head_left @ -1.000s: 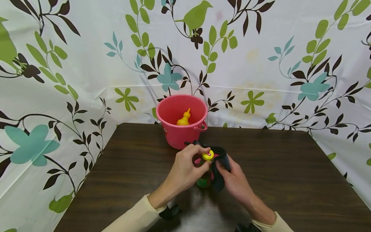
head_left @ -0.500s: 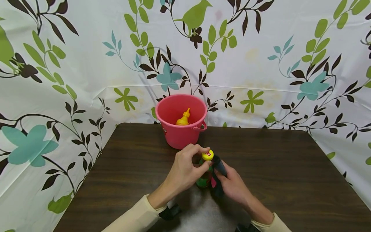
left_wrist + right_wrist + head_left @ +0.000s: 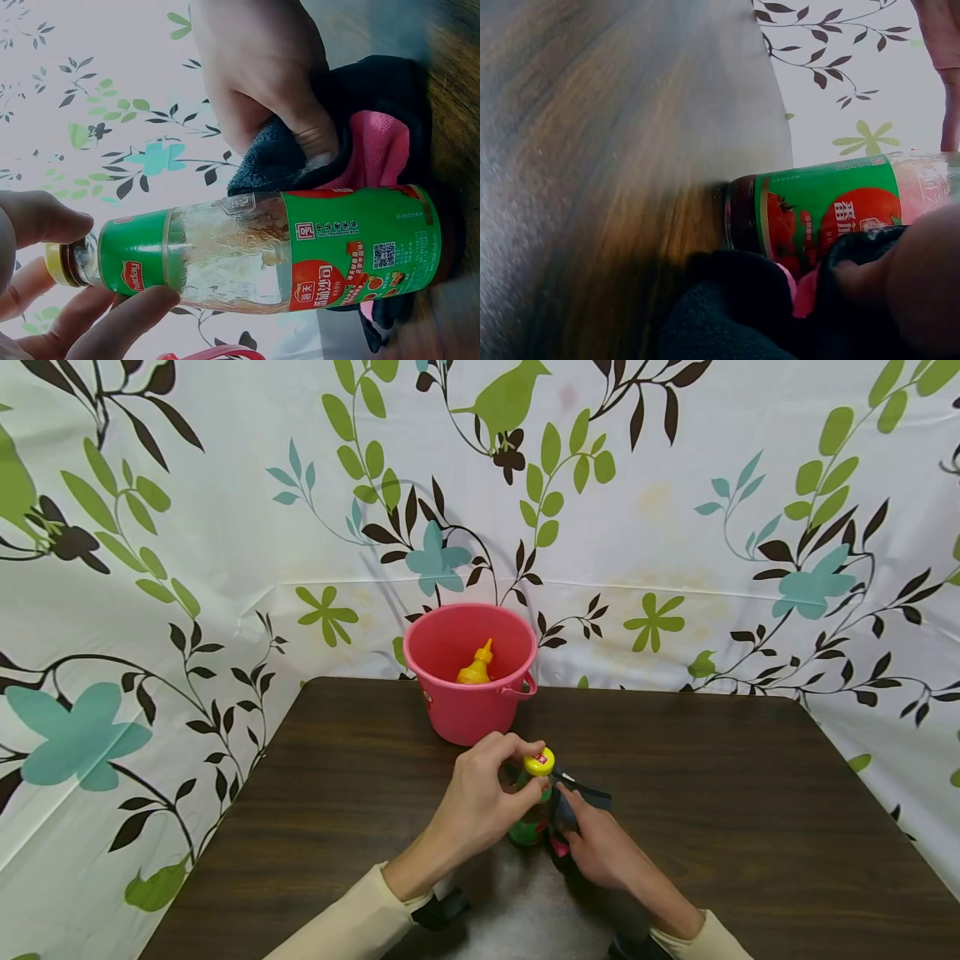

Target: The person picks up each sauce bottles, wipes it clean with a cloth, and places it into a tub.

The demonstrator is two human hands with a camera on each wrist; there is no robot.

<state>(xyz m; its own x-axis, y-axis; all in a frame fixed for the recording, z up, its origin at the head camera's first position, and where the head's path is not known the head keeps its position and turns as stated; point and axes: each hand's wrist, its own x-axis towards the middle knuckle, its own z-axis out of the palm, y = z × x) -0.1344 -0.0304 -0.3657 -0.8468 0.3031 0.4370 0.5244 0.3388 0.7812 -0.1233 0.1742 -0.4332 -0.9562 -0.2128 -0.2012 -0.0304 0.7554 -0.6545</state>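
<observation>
A glass sauce bottle [image 3: 232, 255] with green labels, tomato pictures and a yellow cap [image 3: 539, 761] stands upright on the table [image 3: 720, 827]. My left hand [image 3: 483, 806] pinches it around the cap and neck with thumb and fingers. Against the bottle's right side, my right hand [image 3: 611, 852] holds a bunched dark cloth [image 3: 375, 90] with a pink side. In the left wrist view the right thumb presses into a fold of the cloth. The right wrist view shows the cloth [image 3: 727, 315] close to the bottle's lower label [image 3: 832, 202].
Behind the hands, a pink bucket [image 3: 472, 714] with a side handle stands near the table's back edge. A yellow squeeze bottle [image 3: 476, 667] with a pointed nozzle is inside it. A patterned curtain [image 3: 637, 527] hangs behind and to the left.
My right hand has moved the cloth from around the bottle's upper part down along its right side, exposing more glass. The left hand keeps its hold at the cap.
</observation>
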